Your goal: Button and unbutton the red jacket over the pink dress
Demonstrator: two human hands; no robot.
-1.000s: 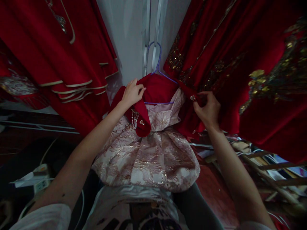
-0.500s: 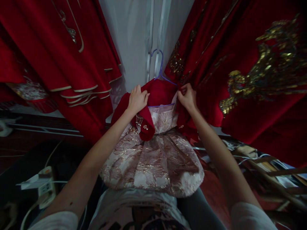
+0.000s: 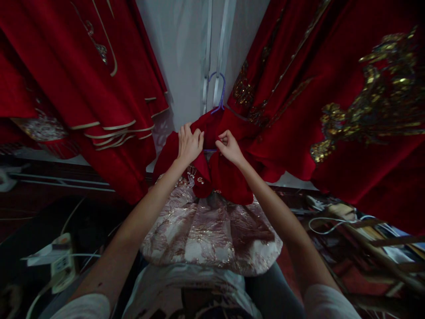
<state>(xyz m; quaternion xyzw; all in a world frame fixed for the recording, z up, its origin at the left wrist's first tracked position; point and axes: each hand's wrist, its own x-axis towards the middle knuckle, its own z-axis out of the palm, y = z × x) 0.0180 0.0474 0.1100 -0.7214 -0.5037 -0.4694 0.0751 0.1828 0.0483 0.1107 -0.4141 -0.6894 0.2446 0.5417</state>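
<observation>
A small red jacket point(image 3: 229, 179) hangs over a pale pink brocade dress point(image 3: 209, 232) with shiny gold threads, both on a purple hanger point(image 3: 222, 88). My left hand point(image 3: 190, 142) is closed on the jacket's left front edge, above a beaded flower trim. On the other side, my right hand point(image 3: 229, 146) pinches the right front edge near the collar. The two front panels now lie close together over the dress bodice. Most of the hanger is hidden under the cloth, and the dress skirt spreads out near my lap.
Long red garments point(image 3: 122, 88) with pale piping hang at left. At right hangs a red garment with gold sequins point(image 3: 381, 88). A white power strip point(image 3: 63, 263) with cables lies at lower left. Wooden bars and clutter point(image 3: 372, 239) stand at lower right.
My right hand has moved left and slightly down, drawing the jacket's right front panel across the bodice. The left hand has stayed nearly in place, holding its edge.
</observation>
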